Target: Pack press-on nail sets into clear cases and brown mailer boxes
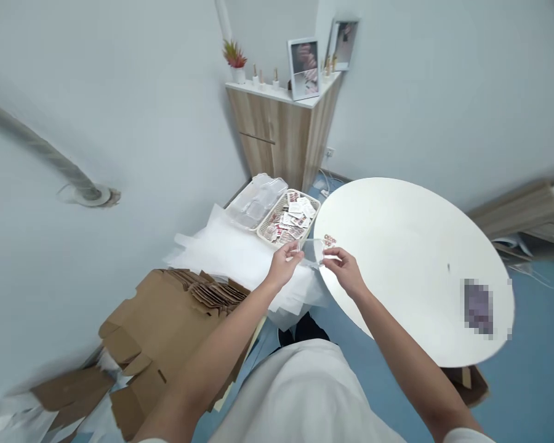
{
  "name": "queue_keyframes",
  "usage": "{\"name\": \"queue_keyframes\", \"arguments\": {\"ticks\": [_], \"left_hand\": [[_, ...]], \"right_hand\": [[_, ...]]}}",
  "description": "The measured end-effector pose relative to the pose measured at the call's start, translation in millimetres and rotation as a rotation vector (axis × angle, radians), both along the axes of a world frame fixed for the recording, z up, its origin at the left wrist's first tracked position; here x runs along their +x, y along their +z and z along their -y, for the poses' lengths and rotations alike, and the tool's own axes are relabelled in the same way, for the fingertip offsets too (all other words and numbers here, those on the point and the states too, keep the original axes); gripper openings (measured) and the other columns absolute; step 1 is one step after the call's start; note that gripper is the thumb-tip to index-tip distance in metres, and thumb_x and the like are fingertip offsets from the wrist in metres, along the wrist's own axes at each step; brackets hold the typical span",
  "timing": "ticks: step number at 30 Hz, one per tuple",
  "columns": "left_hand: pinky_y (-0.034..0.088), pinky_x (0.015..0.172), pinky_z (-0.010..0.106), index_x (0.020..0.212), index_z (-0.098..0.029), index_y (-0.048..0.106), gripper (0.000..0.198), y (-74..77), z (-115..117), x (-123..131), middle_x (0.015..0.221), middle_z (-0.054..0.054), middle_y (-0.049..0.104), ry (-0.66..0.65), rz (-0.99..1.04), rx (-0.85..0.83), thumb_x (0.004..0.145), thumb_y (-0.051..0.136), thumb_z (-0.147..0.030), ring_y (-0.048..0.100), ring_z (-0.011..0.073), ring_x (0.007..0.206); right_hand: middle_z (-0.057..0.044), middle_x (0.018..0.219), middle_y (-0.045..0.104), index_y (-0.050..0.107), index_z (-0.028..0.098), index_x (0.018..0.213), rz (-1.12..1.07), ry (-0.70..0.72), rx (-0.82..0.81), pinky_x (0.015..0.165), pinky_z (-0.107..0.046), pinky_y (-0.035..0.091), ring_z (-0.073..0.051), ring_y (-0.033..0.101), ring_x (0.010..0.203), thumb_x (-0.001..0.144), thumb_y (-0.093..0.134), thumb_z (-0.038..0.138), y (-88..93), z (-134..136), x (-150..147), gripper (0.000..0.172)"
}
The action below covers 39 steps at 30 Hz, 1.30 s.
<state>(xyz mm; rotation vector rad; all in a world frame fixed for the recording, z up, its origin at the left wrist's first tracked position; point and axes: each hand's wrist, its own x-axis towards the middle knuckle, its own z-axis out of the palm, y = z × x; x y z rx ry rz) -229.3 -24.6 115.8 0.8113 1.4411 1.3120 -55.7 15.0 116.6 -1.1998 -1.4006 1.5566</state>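
Note:
Between my two hands is a small clear plastic box (312, 251), held up near the left edge of the round white table (397, 246). The fingers of my left hand (285, 263) pinch its left end. At its right end, my right hand (344, 267) grips it between thumb and fingers. I cannot make out anything inside the box. Just beyond it, a small cluster of pinkish pieces (329, 240) lies on the table edge. A cream basket (261, 234) full of small printed packets (298, 212) stands behind my left hand.
Clear lidded containers (258, 200) sit beside the basket. White sheets of packing material (226, 246) and folded cardboard boxes (166, 326) are stacked at my left. A wooden corner cabinet (277, 135) bears picture frames (305, 69), bottles and a plant (234, 55).

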Motion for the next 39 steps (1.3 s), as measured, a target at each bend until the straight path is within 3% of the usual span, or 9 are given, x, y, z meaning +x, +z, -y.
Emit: {"name": "queue_keyframes", "arguments": {"ticks": [5,10,16,21,25,30,34,39], "left_hand": [[0.045,0.064,0.024,0.098,-0.016,0.06,0.033,-15.8,23.6,60.7,0.099,0.007,0.06,-0.131,-0.075,0.028,0.065,0.065,-0.022,0.053,0.0106,0.072],[0.044,0.061,0.022,0.093,-0.016,0.057,0.032,-24.0,29.6,123.3,0.095,0.006,0.057,-0.284,-0.02,0.018,0.062,0.066,-0.021,0.051,0.0082,0.068],[0.045,0.065,0.023,0.091,-0.016,0.055,0.032,-29.4,20.8,204.7,0.096,0.005,0.055,-0.528,0.012,0.04,0.062,0.068,-0.021,0.05,0.0081,0.07],[0.044,0.062,0.022,0.091,-0.017,0.055,0.031,-33.8,4.9,253.1,0.095,0.004,0.055,-0.585,-0.067,0.043,0.063,0.066,-0.021,0.05,0.009,0.072],[0.045,0.061,0.022,0.091,-0.017,0.057,0.03,-31.9,-5.8,269.0,0.093,0.004,0.056,-0.577,-0.146,0.023,0.062,0.065,-0.021,0.05,0.0104,0.074],[0.046,0.063,0.024,0.091,-0.019,0.058,0.027,-18.3,-19.4,274.7,0.096,0.006,0.057,-0.702,-0.206,0.035,0.065,0.063,-0.022,0.051,0.013,0.08],[0.046,0.072,0.029,0.094,-0.02,0.06,0.028,-10.5,-34.1,275.6,0.1,0.007,0.059,-0.784,-0.204,0.054,0.067,0.063,-0.024,0.053,0.0158,0.087],[0.042,0.085,0.035,0.108,-0.022,0.053,0.043,-18.5,-42.0,267.2,0.113,0.009,0.055,-0.633,-0.148,0.035,0.067,0.066,-0.025,0.052,0.0176,0.1]], "right_hand": [[-0.005,0.091,0.063,0.052,0.019,0.077,-0.061,-0.113,-0.112,0.066,-0.032,0.048,-0.013,0.059,0.065,0.064,0.068,0.041,-8.4,56.5,60.2,0.03],[-0.004,0.091,0.061,0.048,0.022,0.091,-0.075,-0.279,-0.127,0.065,-0.034,0.048,-0.016,0.062,0.067,0.064,0.067,0.041,-12.1,86.0,121.8,0.038],[-0.004,0.099,0.055,0.043,0.026,0.111,-0.01,-0.333,-0.121,0.067,-0.035,0.047,-0.014,0.062,0.062,0.069,0.062,0.041,-14.2,94.7,210.0,0.048],[-0.002,0.089,0.058,0.052,0.022,0.097,0.001,-0.218,-0.104,0.067,-0.033,0.046,-0.013,0.059,0.064,0.069,0.061,0.041,-25.1,77.6,261.7,0.035],[-0.002,0.082,0.06,0.056,0.02,0.089,0.057,-0.204,-0.086,0.066,-0.03,0.045,-0.013,0.055,0.069,0.068,0.06,0.044,-26.6,56.2,278.9,0.031],[0.001,0.077,0.057,0.055,0.02,0.077,0.078,-0.121,-0.111,0.06,-0.028,0.044,-0.011,0.054,0.06,0.064,0.064,0.041,-18.0,33.6,286.0,0.026],[0.003,0.079,0.056,0.052,0.022,0.082,0.065,-0.108,-0.148,0.057,-0.027,0.044,-0.01,0.057,0.056,0.065,0.064,0.038,-16.3,26.0,284.7,0.027],[0.005,0.073,0.053,0.047,0.025,0.099,0.012,-0.229,-0.224,0.059,-0.029,0.046,-0.013,0.061,0.056,0.067,0.061,0.035,-23.9,31.5,271.6,0.036]]}}
